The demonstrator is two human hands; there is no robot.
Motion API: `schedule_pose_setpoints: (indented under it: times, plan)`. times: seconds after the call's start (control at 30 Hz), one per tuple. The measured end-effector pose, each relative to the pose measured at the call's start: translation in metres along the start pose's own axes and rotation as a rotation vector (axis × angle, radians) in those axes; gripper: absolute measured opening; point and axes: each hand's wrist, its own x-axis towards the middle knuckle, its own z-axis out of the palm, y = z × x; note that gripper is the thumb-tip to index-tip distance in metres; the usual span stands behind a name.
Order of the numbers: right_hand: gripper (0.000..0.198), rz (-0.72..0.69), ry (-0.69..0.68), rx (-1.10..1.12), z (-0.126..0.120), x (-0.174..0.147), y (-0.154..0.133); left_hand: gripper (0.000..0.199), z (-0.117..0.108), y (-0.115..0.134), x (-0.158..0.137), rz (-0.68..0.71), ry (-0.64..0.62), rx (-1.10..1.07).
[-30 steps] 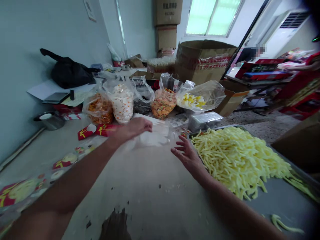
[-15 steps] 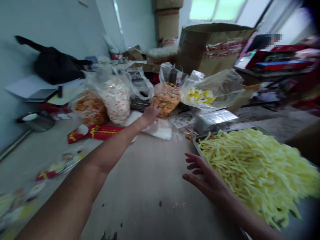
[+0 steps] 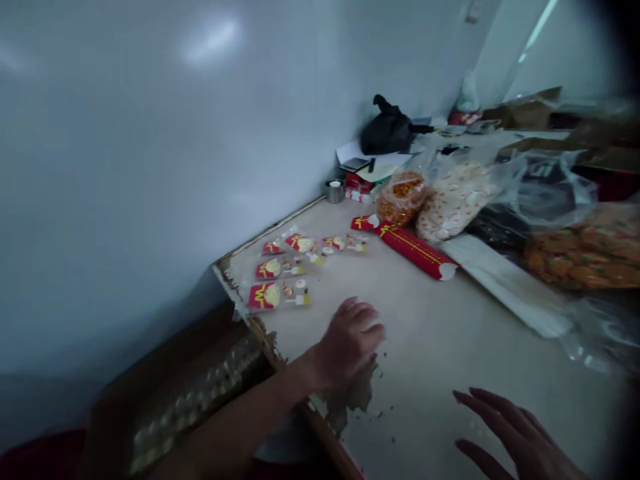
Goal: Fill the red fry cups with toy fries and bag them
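My left hand (image 3: 353, 341) hovers above the near edge of the table, its fingers curled in; whatever is inside them is hidden and blurred. My right hand (image 3: 517, 437) is at the lower right, fingers apart and nothing in them. Beyond my left hand lie several small clear packets, among them a packet with a red fries carton (image 3: 265, 295) and small pieces beside it. A stack of red cartons with yellow marks (image 3: 420, 251) rests farther back. At the right is a clear bag of orange burger-like pieces (image 3: 585, 257).
A bag of white-and-orange pieces (image 3: 457, 200) and a bag of small orange pieces (image 3: 403, 197) stand at the back. White flat bags (image 3: 505, 283) lie in front. A metal cup (image 3: 335, 191) is by the wall. Below the chipped table edge (image 3: 320, 427) sits a box of clear packs (image 3: 195, 400).
My view has swung left. My left hand has come away from the bag of orange burger-like pieces to the table's near left side. My right hand stays open.
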Motion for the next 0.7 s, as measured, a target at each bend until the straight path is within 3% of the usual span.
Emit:
schedule_pose_setpoints:
  times: [0.1,0.2,0.27,0.37,0.5,0.6,0.7]
  plan:
    - [0.043,-0.01,-0.091,0.126,0.001,0.065,-0.048,0.013,-0.053,-0.034,-0.083,-0.328,0.118,0.14]
    - [0.044,-0.001,-0.196,0.267,0.017,0.158,-0.096,0.017,-0.093,-0.066,-0.149,-0.581,0.133,0.236]
    - [0.049,0.004,-0.184,0.284,0.036,0.23,-0.122,0.016,-0.113,-0.083,-0.178,-0.718,0.153,0.224]
    - [0.066,0.015,-0.081,0.103,0.07,0.331,-0.148,0.019,-0.134,-0.11,-0.2,-0.828,0.159,0.136]
    - [0.115,0.12,-0.297,-0.073,0.113,0.414,-0.159,0.026,-0.145,-0.157,-0.195,-0.92,0.103,-0.017]
    - [0.118,0.128,-0.35,-0.084,0.132,0.439,-0.154,0.03,-0.135,-0.199,-0.159,-0.92,0.045,-0.109]
    - [0.111,0.129,-0.333,-0.072,0.127,0.453,-0.131,0.031,-0.111,-0.235,-0.096,-0.815,-0.024,-0.181]
